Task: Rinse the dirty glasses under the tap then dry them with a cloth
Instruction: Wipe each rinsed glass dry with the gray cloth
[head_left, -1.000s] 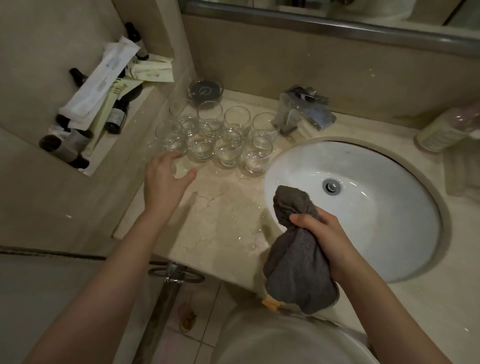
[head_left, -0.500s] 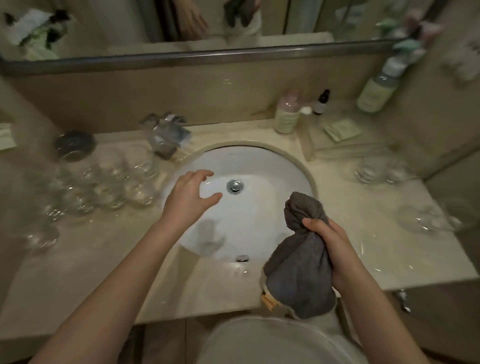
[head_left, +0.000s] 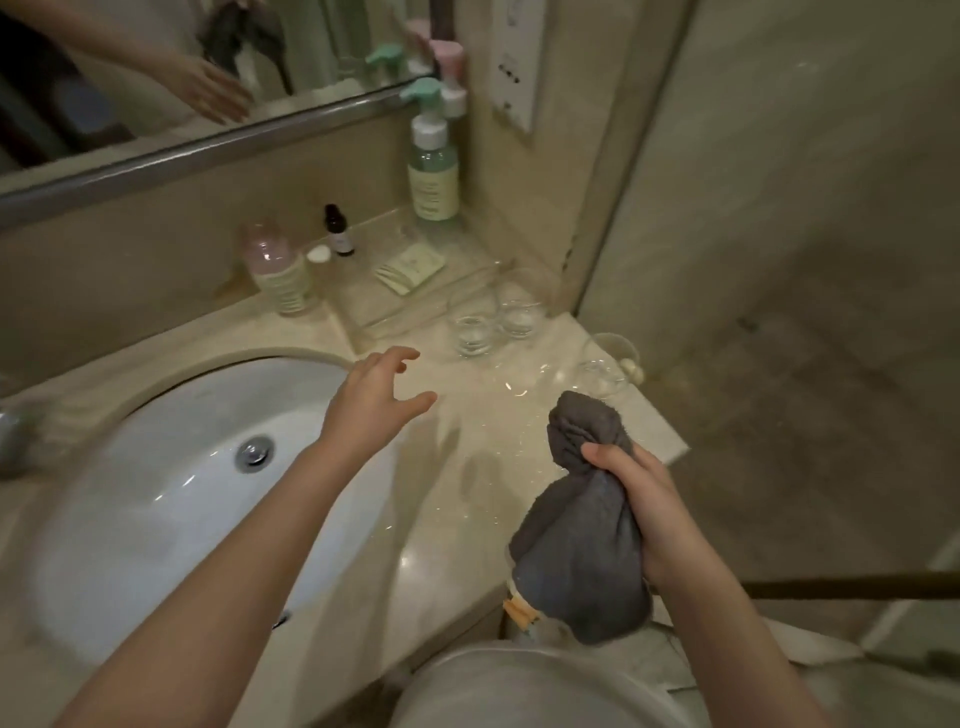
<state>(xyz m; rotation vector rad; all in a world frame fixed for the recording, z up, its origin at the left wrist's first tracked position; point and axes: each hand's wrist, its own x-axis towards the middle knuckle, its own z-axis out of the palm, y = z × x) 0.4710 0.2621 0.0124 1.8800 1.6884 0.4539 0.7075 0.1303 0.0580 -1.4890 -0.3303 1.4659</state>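
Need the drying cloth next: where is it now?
In the head view the grey cloth is bunched in the right hand, lower right, over the counter's front edge, right of the sink.

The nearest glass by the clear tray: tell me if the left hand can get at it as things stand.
Probably yes. The left hand is open, holds nothing, and the wet counter between it and the nearest glass looks bare. The right hand grips the cloth, off to the side.
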